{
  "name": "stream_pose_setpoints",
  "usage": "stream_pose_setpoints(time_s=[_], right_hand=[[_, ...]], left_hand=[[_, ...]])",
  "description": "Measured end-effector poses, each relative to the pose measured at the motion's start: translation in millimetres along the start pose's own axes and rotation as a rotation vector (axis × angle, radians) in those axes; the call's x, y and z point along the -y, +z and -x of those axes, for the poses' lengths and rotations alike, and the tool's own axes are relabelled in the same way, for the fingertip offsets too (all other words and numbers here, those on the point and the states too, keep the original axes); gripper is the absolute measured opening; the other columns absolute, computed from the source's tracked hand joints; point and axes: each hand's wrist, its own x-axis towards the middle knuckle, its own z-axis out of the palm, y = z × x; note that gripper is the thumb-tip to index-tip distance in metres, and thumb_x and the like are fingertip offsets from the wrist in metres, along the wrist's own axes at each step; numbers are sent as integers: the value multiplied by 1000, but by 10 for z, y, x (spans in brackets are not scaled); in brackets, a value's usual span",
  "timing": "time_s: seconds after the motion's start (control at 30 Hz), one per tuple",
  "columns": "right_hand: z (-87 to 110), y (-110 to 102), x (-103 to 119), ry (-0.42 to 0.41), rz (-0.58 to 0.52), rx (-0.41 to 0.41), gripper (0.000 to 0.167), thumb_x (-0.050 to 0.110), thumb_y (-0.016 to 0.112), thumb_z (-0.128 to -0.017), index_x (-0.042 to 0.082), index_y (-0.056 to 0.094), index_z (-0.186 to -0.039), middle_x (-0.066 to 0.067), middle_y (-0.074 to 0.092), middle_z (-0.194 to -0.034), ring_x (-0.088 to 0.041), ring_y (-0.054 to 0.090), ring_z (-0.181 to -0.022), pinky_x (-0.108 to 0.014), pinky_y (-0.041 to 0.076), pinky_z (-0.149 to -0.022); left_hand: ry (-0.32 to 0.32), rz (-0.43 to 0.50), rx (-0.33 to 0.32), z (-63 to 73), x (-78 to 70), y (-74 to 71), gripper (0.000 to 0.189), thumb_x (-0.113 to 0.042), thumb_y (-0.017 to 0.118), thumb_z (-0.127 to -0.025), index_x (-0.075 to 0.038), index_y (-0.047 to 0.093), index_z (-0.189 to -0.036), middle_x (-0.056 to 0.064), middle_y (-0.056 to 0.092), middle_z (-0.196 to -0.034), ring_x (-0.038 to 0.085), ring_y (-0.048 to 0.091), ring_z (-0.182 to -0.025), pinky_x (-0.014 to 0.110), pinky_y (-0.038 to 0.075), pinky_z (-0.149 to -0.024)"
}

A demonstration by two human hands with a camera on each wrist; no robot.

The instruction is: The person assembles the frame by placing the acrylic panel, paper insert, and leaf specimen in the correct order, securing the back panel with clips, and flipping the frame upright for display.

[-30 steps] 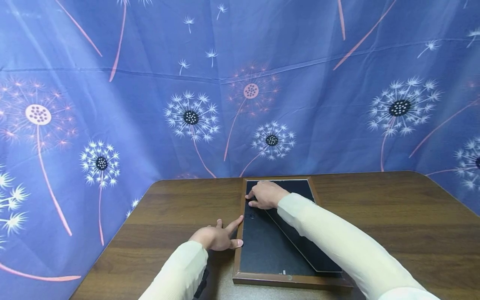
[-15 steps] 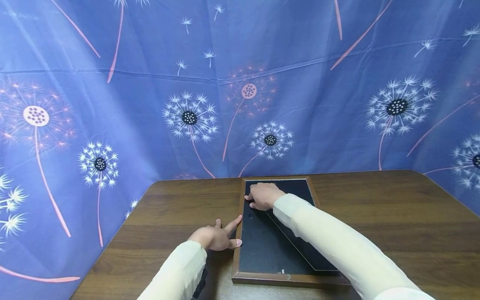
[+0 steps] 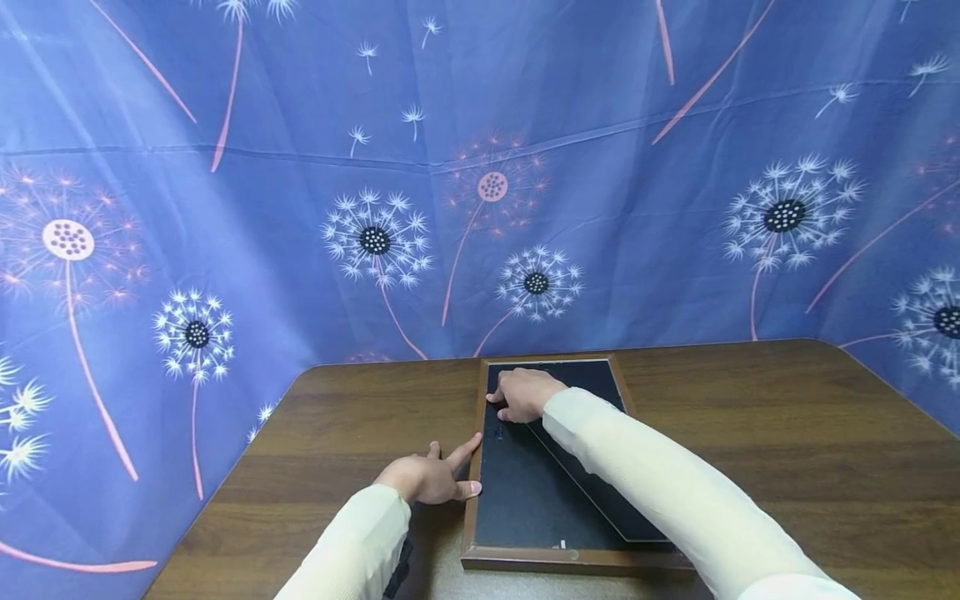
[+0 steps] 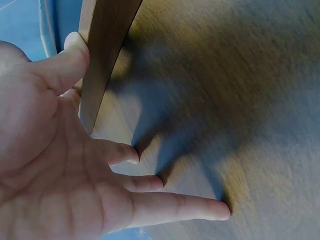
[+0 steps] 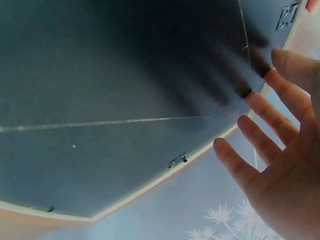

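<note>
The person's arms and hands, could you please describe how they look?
The left sleeve and right sleeve are long and pale cream, ending at the wrists. The left hand and right hand are bare, with no gloves. A dark item beside the left sleeve is too unclear to identify.

Dandelion-print fabric backdrop [image 3: 637,208] behind a wood-grain table [image 3: 787,417]
I see blue folds [image 3: 255,275], paler at left, and rounded far table corners [image 3: 810,354].

Under the right hand [image 3: 525,394], matt black board [image 3: 521,496] with metal clips [image 5: 178,160] (dully shiny) nearby; against the left hand [image 3: 429,478], smooth wooden frame [image 3: 472,521] — wood-grain tabletop [image 3: 337,425] below, creased cloth [image 3: 285,217] beyond.
</note>
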Motion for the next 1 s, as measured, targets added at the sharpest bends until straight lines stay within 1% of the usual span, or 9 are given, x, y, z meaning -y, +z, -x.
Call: stream_pose_setpoints(time_s=[0.17, 0.33, 0.4, 0.5, 0.57, 0.67, 0.77, 0.9, 1.0], right_hand=[[4, 9, 26, 13, 23, -15, 36, 26, 68, -100, 20, 68, -135, -7, 62, -125, -29, 59, -121, -46, 49, -101], [14, 25, 32, 9, 6, -16, 35, 25, 68, -100, 18, 68, -134, -8, 63, -124, -29, 59, -119, -46, 49, -100], [8, 29, 38, 14, 17, -14, 37, 26, 68, -100, 19, 67, -136, -9, 62, -128, -30, 58, -122, -47, 48, -101], [10, 43, 64, 33, 42, -3, 43, 27, 68, -100, 22, 62, -142, -8, 59, -136, -31, 55, -129, -48, 46, -105], [43, 44, 89, 54, 64, 23, 48, 28, 67, -100, 25, 57, -146, -7, 56, -144, -31, 52, -134, -48, 45, -107], [129, 31, 112, 60, 76, 44, 51, 27, 68, -99, 28, 55, -148, -5, 54, -149, -29, 49, -138, -47, 42, -110], [224, 21, 94, 18, 71, 36, 50, 25, 72, -97, 27, 60, -145, -6, 56, -147, -29, 50, -137, -48, 42, -110], [345, 39, 26, -77, 71, -25, 46, 24, 78, -93, 24, 67, -137, -6, 61, -140, -27, 56, -131, -48, 44, -108], [448, 47, -15, -132, 45, -62, 44, 23, 80, -91, 23, 70, -133, -6, 62, -140, -27, 55, -131, -49, 44, -108]], left_hand=[[10, 11, -1, 1, -11, 9, 74, -50, 56, -100, -38, 17, -162, 30, 23, -161, 54, 42, -136, 66, 35, -108], [26, 44, 22, -1, -9, 19, 75, -48, 56, -101, -36, 16, -163, 31, 19, -162, 55, 32, -142, 68, 30, -109], [29, 52, 27, 4, -3, 9, 75, -47, 56, -101, -36, 16, -163, 32, 18, -162, 55, 29, -143, 69, 29, -110], [33, 55, 18, 21, 18, -4, 75, -46, 57, -101, -35, 17, -163, 33, 18, -161, 56, 29, -143, 69, 28, -110], [42, 57, 16, 33, 18, -12, 75, -46, 57, -101, -34, 17, -163, 34, 18, -161, 56, 28, -143, 70, 28, -110], [51, 70, 19, 29, 19, -10, 75, -44, 58, -101, -33, 18, -163, 35, 17, -161, 58, 25, -144, 71, 26, -110], [52, 72, 23, 6, 23, 2, 75, -45, 57, -101, -34, 16, -163, 35, 16, -161, 57, 23, -145, 71, 25, -111], [67, 47, 26, -58, 72, 36, 77, -47, 55, -101, -34, 13, -163, 35, 16, -161, 52, 22, -148, 68, 25, -113], [81, 13, 32, -91, 96, 43, 77, -49, 54, -101, -33, 10, -163, 36, 17, -160, 49, 21, -149, 66, 24, -114]])
